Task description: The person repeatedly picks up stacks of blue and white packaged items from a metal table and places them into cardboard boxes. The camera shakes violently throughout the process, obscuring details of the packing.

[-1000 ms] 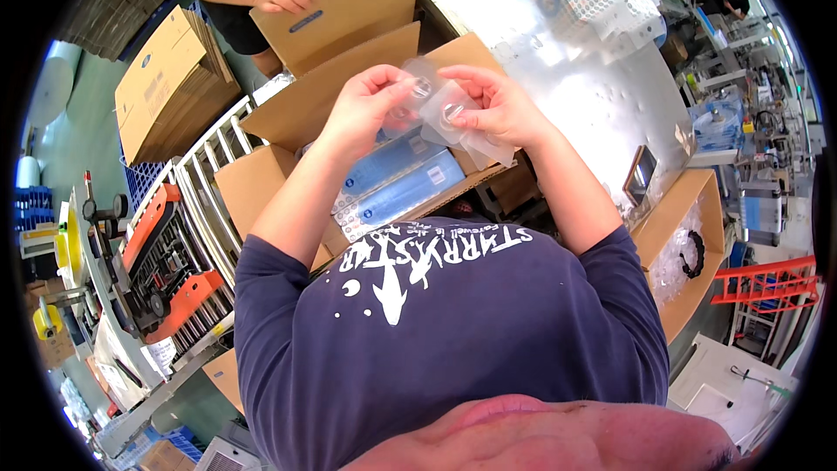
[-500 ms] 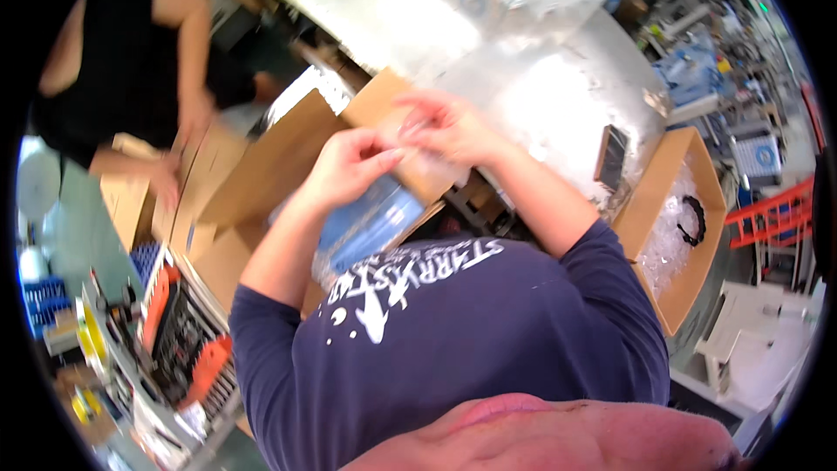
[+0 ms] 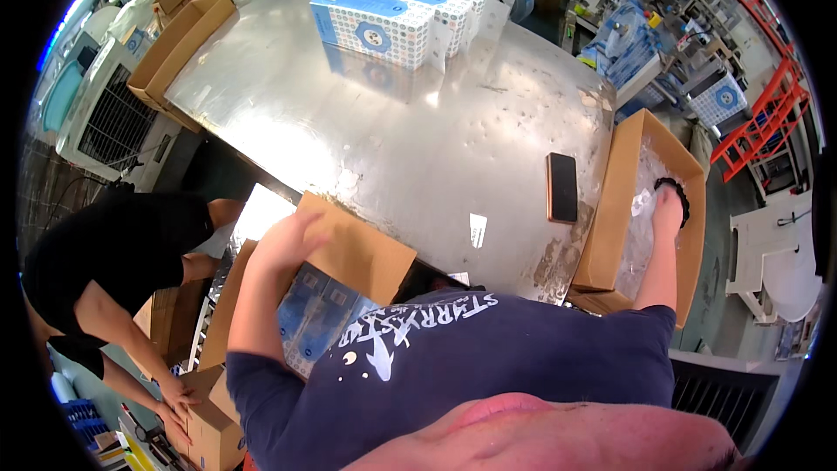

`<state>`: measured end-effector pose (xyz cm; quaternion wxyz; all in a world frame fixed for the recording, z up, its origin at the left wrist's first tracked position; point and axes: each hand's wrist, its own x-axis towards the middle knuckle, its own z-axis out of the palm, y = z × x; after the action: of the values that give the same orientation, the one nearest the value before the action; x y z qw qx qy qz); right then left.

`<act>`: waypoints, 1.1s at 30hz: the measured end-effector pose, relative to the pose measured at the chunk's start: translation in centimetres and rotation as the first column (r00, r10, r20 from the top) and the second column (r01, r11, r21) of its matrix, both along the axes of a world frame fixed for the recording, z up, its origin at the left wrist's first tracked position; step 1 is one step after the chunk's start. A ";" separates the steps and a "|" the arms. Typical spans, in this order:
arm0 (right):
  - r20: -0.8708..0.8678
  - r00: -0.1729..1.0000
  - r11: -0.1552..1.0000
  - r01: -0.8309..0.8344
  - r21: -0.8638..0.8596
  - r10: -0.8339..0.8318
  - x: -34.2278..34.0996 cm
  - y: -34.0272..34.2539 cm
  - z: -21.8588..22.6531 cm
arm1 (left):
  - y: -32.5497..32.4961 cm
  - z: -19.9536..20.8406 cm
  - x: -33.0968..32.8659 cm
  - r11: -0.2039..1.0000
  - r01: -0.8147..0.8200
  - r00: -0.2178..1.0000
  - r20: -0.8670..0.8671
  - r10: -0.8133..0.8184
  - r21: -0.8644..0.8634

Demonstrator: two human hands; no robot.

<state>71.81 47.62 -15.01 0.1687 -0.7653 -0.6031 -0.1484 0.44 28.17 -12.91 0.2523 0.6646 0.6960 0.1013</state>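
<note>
Clear plastic beside the fingers of the right hand, their grip indiscernible; left hand with fingers apart.

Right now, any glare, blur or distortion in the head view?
Head view: bright glare on the metal table, which mirrors the blue-and-white boxes; fisheye bows the table's edges; left grip looks slightly smeared, phone fairly crisp.

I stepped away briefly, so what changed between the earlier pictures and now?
The right hand moved away rightward into the box of clear plastic; the left hand is above the open carton. The clear pieces they held no longer show. The phone still lies on the table.
</note>
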 end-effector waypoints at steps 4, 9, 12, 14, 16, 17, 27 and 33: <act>-0.066 0.993 0.944 0.073 -0.321 -0.099 0.7 1.7 -4.3 | 12.5 -7.4 -1.0 0.973 -0.093 0.991 -0.070 0.110 0.209; -0.019 0.964 0.963 -0.264 -0.047 0.264 -10.3 13.0 1.5 | 18.9 -9.9 2.7 0.955 -0.281 0.880 -0.371 0.296 0.096; -0.129 0.772 0.781 -0.624 0.039 0.623 -26.1 21.3 4.3 | 18.6 -11.0 2.1 0.949 -0.288 0.886 -0.341 0.314 0.124; -0.162 0.572 0.589 -0.803 0.092 0.804 -37.5 26.0 3.0 | 19.0 -10.9 2.2 0.951 -0.294 0.888 -0.342 0.308 0.094; -0.012 0.461 0.461 -0.888 -0.002 0.888 -48.8 27.4 4.1 | 19.1 -10.4 2.1 0.953 -0.291 0.888 -0.345 0.303 0.088; 0.176 0.454 0.446 -0.891 0.086 0.873 -52.7 29.3 2.7 | 19.6 -10.4 2.2 0.959 -0.264 0.894 -0.348 0.283 0.103; -0.037 0.491 0.433 -0.799 -0.418 0.870 -54.5 26.9 5.3 | 19.3 -11.1 1.7 0.955 -0.276 0.893 -0.340 0.296 0.106; -0.168 0.565 0.536 -0.823 -0.188 0.808 -49.9 37.5 4.0 | 19.6 -11.3 2.0 0.957 -0.248 0.890 -0.355 0.287 0.153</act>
<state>21.96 85.14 -11.06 0.1409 -0.4150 -0.8977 0.0462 2.48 47.79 -24.16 0.0643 0.5814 0.8099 0.0428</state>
